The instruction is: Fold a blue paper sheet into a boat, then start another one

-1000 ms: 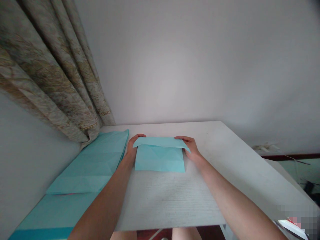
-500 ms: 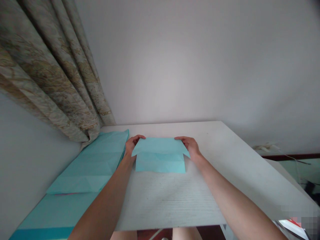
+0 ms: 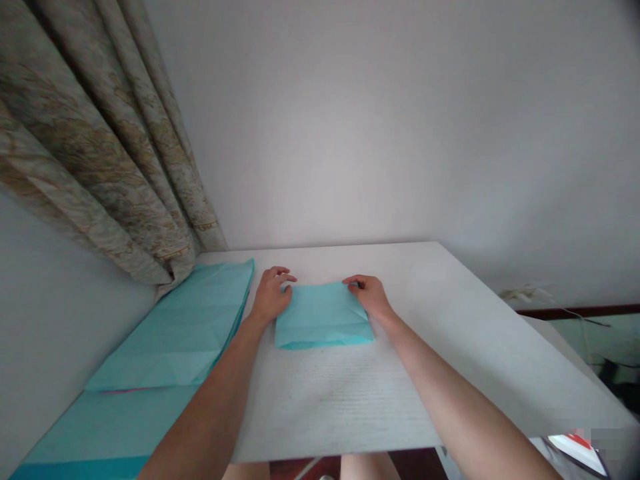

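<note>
A folded turquoise sheet (image 3: 323,313), of thin paper or cloth, lies on the white table in front of me. Its near edge shows layers slightly parted. My left hand (image 3: 273,293) is at the far left corner, thumb touching the sheet and fingers spread apart above the edge. At the far right corner, my right hand (image 3: 370,297) pinches the edge between thumb and fingers. To the left, beside my left forearm, is a stack of larger turquoise sheets (image 3: 170,327) with fold creases.
The white table (image 3: 340,407) meets a plain wall at the back. A patterned curtain (image 3: 115,153) hangs down at the left, reaching the stack's far end. Beyond the table's right edge, low down, sit a red and white object (image 3: 575,448) and some cables (image 3: 585,317).
The sheet's wide far flap has been folded down, so it now forms a smaller, plain rectangle. My left hand's fingers have spread at the corner; my right hand stays at the far right edge.
</note>
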### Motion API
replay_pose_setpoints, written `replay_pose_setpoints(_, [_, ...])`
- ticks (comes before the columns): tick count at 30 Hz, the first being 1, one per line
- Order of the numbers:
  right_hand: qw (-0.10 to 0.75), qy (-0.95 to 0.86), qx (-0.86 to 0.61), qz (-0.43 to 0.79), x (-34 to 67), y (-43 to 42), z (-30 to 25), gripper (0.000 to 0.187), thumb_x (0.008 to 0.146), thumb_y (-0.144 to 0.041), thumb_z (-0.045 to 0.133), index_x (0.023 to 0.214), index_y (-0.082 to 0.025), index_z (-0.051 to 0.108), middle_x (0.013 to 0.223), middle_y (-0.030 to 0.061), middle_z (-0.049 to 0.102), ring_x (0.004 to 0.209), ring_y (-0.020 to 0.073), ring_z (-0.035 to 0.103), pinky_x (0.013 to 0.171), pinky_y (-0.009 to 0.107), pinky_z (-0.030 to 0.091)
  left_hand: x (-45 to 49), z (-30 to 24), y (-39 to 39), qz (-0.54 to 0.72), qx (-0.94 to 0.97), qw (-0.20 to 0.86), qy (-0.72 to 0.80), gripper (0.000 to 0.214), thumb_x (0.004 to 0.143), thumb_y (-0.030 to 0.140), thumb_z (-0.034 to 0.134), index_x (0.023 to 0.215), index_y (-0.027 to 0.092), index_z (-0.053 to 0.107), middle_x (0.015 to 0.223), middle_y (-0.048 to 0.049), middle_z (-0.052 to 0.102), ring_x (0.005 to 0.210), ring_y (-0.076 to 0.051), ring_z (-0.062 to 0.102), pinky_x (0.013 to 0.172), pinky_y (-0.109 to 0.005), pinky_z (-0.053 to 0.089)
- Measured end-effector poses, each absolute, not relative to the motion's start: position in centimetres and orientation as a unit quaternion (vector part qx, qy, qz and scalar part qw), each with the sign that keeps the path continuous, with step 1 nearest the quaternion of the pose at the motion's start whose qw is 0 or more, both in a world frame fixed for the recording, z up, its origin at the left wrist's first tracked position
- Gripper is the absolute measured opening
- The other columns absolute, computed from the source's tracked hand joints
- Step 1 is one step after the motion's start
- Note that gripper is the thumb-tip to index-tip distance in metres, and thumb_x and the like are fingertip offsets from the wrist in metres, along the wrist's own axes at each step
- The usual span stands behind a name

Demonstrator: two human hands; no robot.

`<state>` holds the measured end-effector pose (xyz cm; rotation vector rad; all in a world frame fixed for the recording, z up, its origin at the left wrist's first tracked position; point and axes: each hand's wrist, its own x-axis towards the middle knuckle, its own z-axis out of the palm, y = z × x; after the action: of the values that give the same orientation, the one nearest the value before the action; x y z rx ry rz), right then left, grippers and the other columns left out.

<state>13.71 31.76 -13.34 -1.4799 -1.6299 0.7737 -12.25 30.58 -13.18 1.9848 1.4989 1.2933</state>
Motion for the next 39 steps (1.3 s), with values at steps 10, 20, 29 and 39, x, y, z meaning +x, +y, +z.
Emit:
replay_pose_setpoints(10, [0.274, -0.751, -0.601, 0.003, 12.0, 29.4, -11.4, 0.037, 0.079, -0.016, 0.045, 0.112, -0.016, 0.063, 0.133, 0.0127, 0.046, 0.124, 0.0266, 0.038, 0.102, 0.041, 0.03, -9.3, -13.7, 28.5, 0.114, 0.897, 0.149, 0.4, 0.059, 0.089, 0.051, 0.033, 0.142, 0.027, 0.023, 0.151, -0.0039, 0.019, 0.138, -0.026, 0.012, 0.11, -0.05, 0.008])
replay_pose_setpoints(20, [0.086, -0.841, -0.533, 0.041, 8.2, 26.8, -13.4, 0.077, 0.085, -0.065, 0.022, 0.143, -0.013, 0.025, 0.149, 0.0142, 0.02, 0.137, 0.0331, 0.012, 0.106, 0.057, 0.007, -9.1, -14.6, 28.9, 0.09, 0.855, 0.099, 0.502, 0.052, 0.093, 0.035, 0.021, 0.143, 0.02, 0.023, 0.151, -0.0041, 0.019, 0.138, -0.025, 0.012, 0.108, -0.05, 0.011])
replay_pose_setpoints(29, [0.072, -0.863, -0.498, 0.052, 6.5, 24.7, -13.3, 0.092, 0.079, -0.073, 0.024, 0.142, -0.007, 0.023, 0.149, 0.0184, 0.013, 0.137, 0.0346, 0.004, 0.106, 0.058, 0.0, -9.1, -15.0, 29.2, 0.112, 0.848, 0.091, 0.511, 0.051, 0.094, 0.033, 0.021, 0.142, 0.019, 0.026, 0.15, -0.0058, 0.022, 0.138, -0.024, 0.013, 0.108, -0.05, 0.015])
replay_pose_setpoints(39, [0.058, -0.771, -0.632, 0.044, 9.2, 28.4, -13.7, 0.061, 0.092, -0.043, 0.021, 0.143, -0.009, 0.022, 0.15, 0.0136, 0.014, 0.137, 0.0328, 0.01, 0.105, 0.059, 0.007, -9.1, -14.9, 28.8, 0.117, 0.844, 0.097, 0.514, 0.057, 0.091, 0.046, 0.027, 0.143, 0.02, 0.025, 0.151, -0.0078, 0.016, 0.138, -0.028, 0.012, 0.108, -0.054, 0.008])
